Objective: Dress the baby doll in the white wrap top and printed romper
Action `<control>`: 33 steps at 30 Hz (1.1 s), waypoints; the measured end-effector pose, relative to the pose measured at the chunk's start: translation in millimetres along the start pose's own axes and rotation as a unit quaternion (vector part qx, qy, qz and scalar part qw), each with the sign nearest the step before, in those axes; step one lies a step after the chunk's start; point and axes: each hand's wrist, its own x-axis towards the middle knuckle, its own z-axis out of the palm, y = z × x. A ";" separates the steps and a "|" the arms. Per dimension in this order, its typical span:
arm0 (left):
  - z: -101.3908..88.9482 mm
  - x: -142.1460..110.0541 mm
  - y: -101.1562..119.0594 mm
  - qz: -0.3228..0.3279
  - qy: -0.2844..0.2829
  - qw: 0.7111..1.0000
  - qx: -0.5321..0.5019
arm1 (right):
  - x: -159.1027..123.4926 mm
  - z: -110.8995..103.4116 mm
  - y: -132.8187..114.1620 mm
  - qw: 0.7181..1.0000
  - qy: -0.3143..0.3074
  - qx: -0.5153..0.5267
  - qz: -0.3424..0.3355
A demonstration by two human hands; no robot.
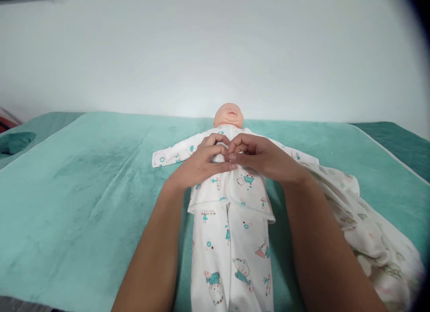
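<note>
A baby doll (pixel 229 114) lies on its back, its head toward the wall. It wears a white printed baby shirt (pixel 248 186) with long sleeves spread to both sides, and white printed baby pants (pixel 231 253). My left hand (pixel 210 157) and my right hand (pixel 253 153) meet over the chest at the shirt's front opening. Bent fingers and thumb of each hand close on the shirt's front edges. The fingertips nearly touch, and they hide whatever fastening lies between them. Below my hands the shirt's front edges overlap loosely down to the hem.
A green plush cover (pixel 101 191) lies under the doll. To the right, beside my forearm, a crumpled white printed cloth (pixel 372 231) is heaped. Behind the doll's head rises a white wall (pixel 208 47). A darker green fabric (pixel 396 141) shows at the far right.
</note>
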 end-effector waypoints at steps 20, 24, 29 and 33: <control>10.8 3.6 -2.8 -0.023 0.179 0.981 -0.074 | 12.6 6.6 12.9 0.980 0.196 0.011 0.011; 10.4 5.6 -6.1 -0.039 0.230 0.968 -0.097 | 13.9 8.3 11.6 0.975 0.220 0.013 0.019; 7.9 7.4 -13.8 -0.050 0.310 0.937 -0.154 | 14.3 2.8 15.6 0.958 0.287 -0.019 0.021; 2.4 7.7 -20.3 -0.101 0.364 0.906 -0.191 | 16.1 -5.1 24.2 0.937 0.335 -0.090 0.049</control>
